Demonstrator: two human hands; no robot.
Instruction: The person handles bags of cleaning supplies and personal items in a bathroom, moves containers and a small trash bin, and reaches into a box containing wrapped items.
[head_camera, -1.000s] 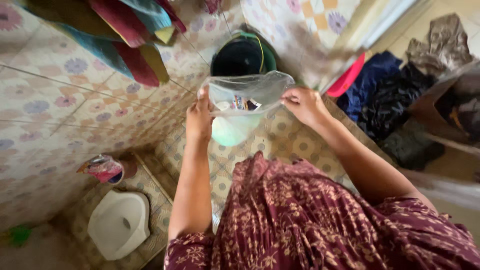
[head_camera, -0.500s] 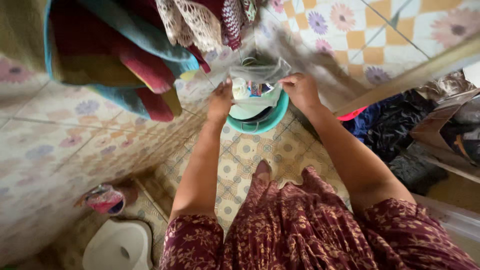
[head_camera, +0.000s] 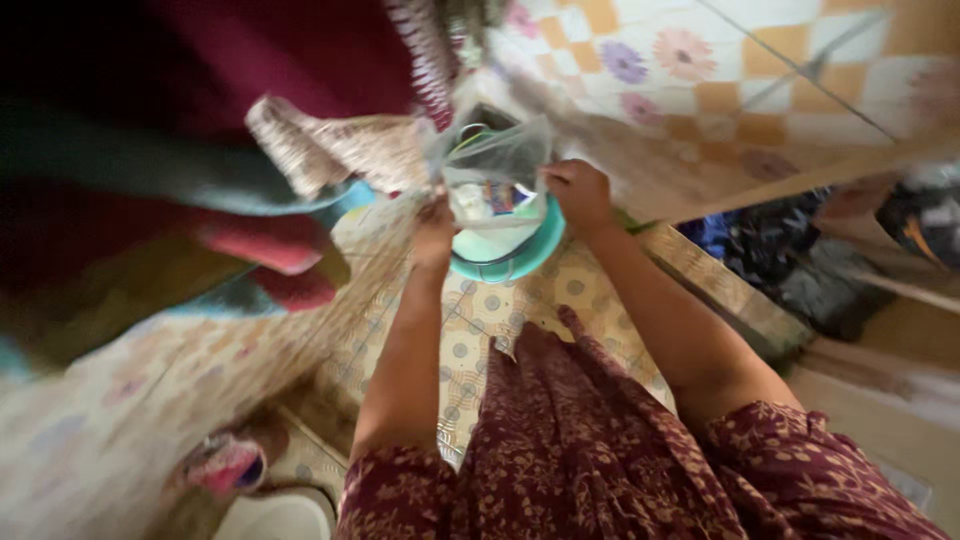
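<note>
1. Hanging cloths (head_camera: 200, 200): a dark red, teal and patterned mass fills the frame from nine to twelve o'clock, blurred and close to my lens.
2. Tiled wall (head_camera: 760, 70) and patterned floor (head_camera: 480, 310): flower tiles at one o'clock; the floor runs beneath the arms.
3. My maroon flowered dress (head_camera: 600, 450) occupies six o'clock.
4. Dark heap of clothes (head_camera: 790, 270) lies at three o'clock, well apart from my hands.
5. Teal basin (head_camera: 520, 255) sits on the floor, directly under the bag.
6. Clear plastic bag (head_camera: 495, 170) hangs just above the basin, at twelve o'clock from my body, with pale contents and a small coloured packet inside.
7. Left hand (head_camera: 435, 225): its grip is closed on the bag's left edge.
8. Right hand (head_camera: 578, 190): its grip is pinched on the bag's right edge.
9. Handling note, as I judge it: hold both edges level and taut so the mouth stays wide, and keep the bag centred over the basin, clear of the hanging cloth at ten o'clock.
</note>
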